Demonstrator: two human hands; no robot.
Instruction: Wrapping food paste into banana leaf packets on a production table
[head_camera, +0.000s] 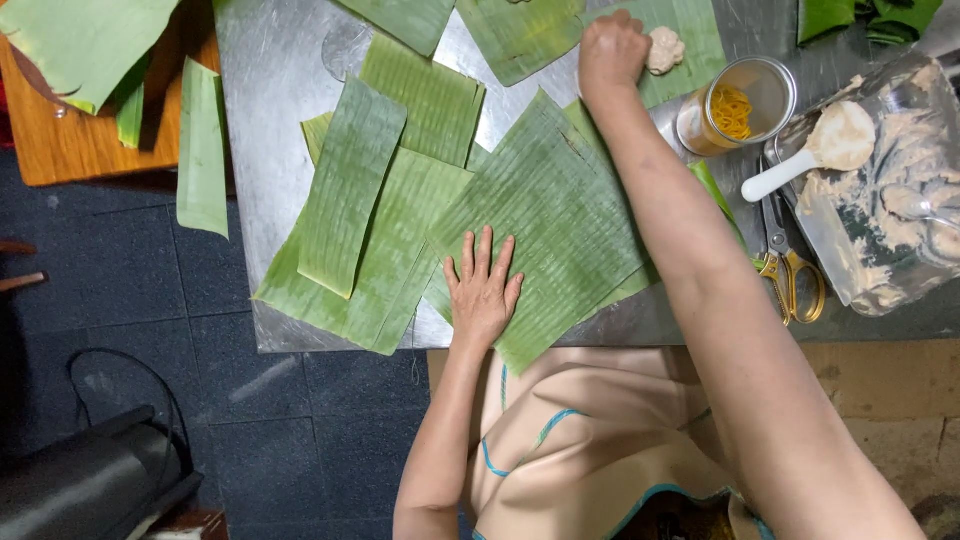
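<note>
Here my right hand (612, 52) sits at the top centre of the frame, its grip curled into a closed fist, knuckles toward me; from this angle I cannot tell whether it pinches anything. It presses on a banana leaf piece (690, 40), just beside a pale lump of paste (665, 48) lying on that same leaf and touching the fist's right edge, or nearly so. My left hand (483, 290) lies lower, in the middle of the frame, grip wide, fingers spread flat on a large square banana leaf (560, 215) near the front edge of the steel bench (275, 100). Left of that, more long leaf strips (350, 190) overlap one another. To the right of the fist stands a small clear jar (737, 105) with yellow rubber bands inside. Further right, a white spoon (815, 150) heaped with paste rests on the rim of a clear tub (890, 190) of the same paste. Yellow-handled scissors (790, 265) lie below the jar, by my right forearm.
</note>
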